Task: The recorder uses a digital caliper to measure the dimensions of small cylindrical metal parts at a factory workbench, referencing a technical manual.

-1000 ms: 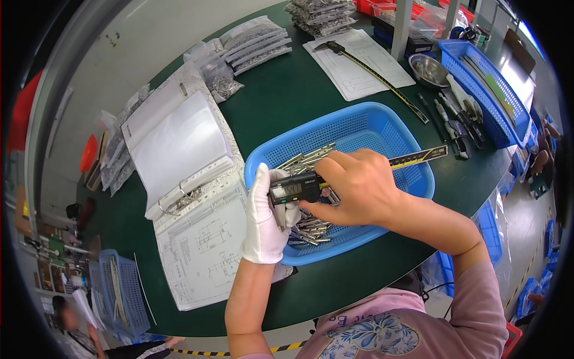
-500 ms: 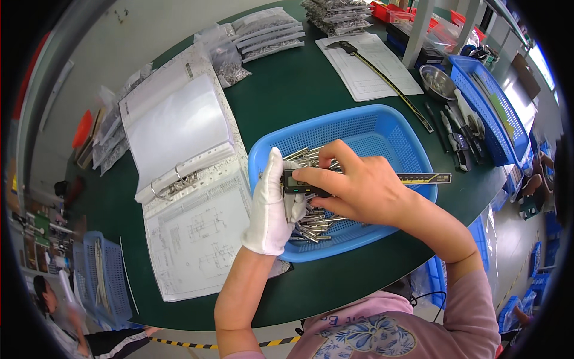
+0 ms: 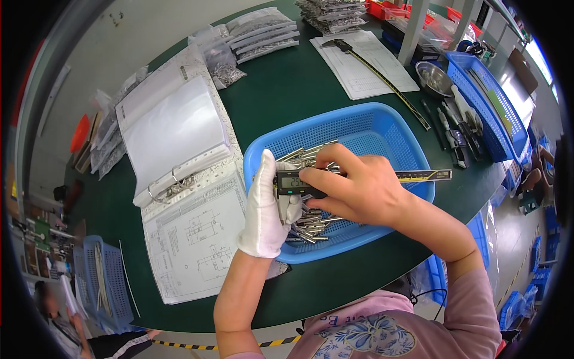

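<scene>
My right hand (image 3: 365, 185), bare, grips a digital caliper (image 3: 293, 182) with its thumb and fingers at the slide. The caliper's yellow-and-black scale beam sticks out to the right past the hand, and its display faces up. My left hand (image 3: 263, 215), in a white glove, is closed around the caliper's jaw end, thumb up and fingers curled beneath. Whatever small part sits between the jaws is mostly hidden by the glove. Below both hands is a blue perforated basket (image 3: 394, 128) holding many slim metal pins (image 3: 311, 227).
An open ring binder (image 3: 179, 131) and a drawing sheet (image 3: 197, 245) lie to the left. Bagged metal parts (image 3: 263, 33) are stacked behind. A second caliper (image 3: 382, 78) rests on papers. At the right are a metal bowl (image 3: 435, 79), pens and a blue tray (image 3: 487, 110).
The caliper's display has tilted into clearer view, with digits now showing. Both hands and the caliper's head have shifted slightly left, and my right hand keeps its grip.
</scene>
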The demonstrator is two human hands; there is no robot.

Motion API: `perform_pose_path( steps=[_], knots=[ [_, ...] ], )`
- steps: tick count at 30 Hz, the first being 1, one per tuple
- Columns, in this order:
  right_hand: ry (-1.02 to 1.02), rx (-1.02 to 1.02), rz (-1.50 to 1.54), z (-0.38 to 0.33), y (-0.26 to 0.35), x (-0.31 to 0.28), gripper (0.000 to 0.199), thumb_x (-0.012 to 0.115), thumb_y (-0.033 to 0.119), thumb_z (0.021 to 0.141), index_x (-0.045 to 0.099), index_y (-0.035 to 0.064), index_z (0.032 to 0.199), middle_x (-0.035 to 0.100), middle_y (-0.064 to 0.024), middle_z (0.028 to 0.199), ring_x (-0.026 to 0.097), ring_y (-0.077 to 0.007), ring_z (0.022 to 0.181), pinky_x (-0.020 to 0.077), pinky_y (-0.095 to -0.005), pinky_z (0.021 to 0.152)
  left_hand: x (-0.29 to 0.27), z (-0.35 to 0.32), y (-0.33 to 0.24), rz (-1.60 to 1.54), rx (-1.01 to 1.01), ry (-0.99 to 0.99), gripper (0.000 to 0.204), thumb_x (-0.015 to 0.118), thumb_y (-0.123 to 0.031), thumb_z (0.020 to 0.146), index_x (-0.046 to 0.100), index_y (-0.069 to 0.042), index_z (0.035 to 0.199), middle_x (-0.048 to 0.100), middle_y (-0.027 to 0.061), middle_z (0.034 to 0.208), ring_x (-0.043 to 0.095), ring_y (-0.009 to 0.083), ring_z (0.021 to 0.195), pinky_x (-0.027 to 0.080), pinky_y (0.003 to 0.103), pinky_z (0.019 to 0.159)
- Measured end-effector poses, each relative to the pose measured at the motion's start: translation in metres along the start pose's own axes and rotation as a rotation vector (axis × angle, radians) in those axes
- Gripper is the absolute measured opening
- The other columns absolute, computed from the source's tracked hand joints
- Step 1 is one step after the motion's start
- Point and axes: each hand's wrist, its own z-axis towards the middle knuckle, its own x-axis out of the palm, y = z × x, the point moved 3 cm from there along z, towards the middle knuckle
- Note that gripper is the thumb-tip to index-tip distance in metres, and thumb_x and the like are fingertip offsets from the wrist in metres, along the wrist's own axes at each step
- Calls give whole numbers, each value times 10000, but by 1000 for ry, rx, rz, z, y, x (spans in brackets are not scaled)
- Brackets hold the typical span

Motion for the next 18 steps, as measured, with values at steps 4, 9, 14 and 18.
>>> perform_pose_path(
  steps=[4,9,14,18],
  knots=[
    [-18,-19,-8,0,0,2,426,742,275,682,575,120,1042,503,-47,935,573,-163,559,423,-286,443,-3,0,1,5,16,-6,411,490,-527,874,556,-129,796,520,-17,598,450,61,400,319,180,336],
    [-78,10,44,0,-1,2,462,744,274,677,556,120,1071,507,-53,936,571,-175,562,424,-285,442,-1,0,0,-7,18,25,404,486,-523,878,556,-135,791,521,-26,602,468,57,421,332,164,345],
    [72,32,-39,1,2,3,492,695,268,731,493,217,1177,477,-69,970,598,-216,585,481,-320,468,2,-2,-1,21,26,-4,398,477,-520,884,548,-141,784,508,-29,584,457,56,416,327,168,346],
    [107,56,-32,4,5,1,500,682,264,745,483,248,1204,469,-81,981,591,-210,575,482,-319,463,-1,-2,-1,81,56,-11,396,470,-517,888,544,-145,774,495,-31,574,435,57,408,313,182,347]
  ],
)
